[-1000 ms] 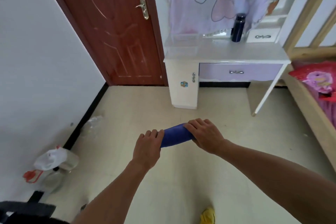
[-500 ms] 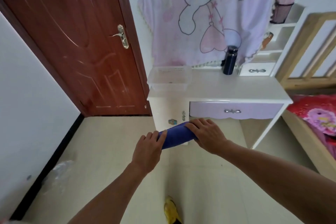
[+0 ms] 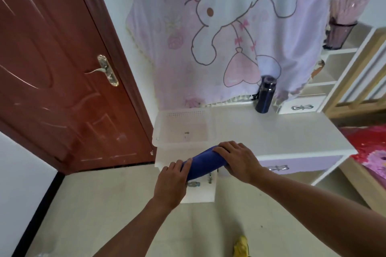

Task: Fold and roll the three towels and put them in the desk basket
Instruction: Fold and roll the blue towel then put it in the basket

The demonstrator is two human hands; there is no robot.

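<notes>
A rolled blue towel hangs in the air just in front of the desk's near edge. My left hand grips its lower left end and my right hand grips its upper right end. The white plastic basket stands on the left part of the white desk, directly behind the towel. The basket's visible inside holds no towels. No other towels are in view.
A dark blue bottle stands at the back of the desk. A pink cartoon cloth hangs on the wall above. A brown door is on the left. A bed with a red cover lies at the right.
The view has tilted up and come closer to the desk. Both hands have carried the rolled towel forward, from over the floor to just in front of the basket.
</notes>
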